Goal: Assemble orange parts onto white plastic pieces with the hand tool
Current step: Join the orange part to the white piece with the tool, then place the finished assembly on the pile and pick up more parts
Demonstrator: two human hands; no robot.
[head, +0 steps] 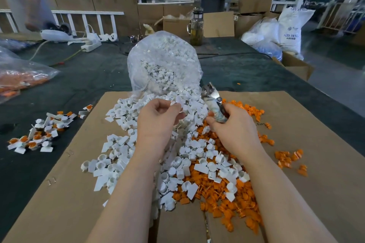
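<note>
Two busy hands — left hand [158, 116] pinches white piece [178, 103], right hand [231, 124] grips tool [214, 102].

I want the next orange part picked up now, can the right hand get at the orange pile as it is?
Probably not freely: the right hand grips the hand tool, so its fingers are taken, though the orange pile lies uncovered below it.

Bright, even daylight from rear windows; wide-angle bending and blur toward the edges.
</note>
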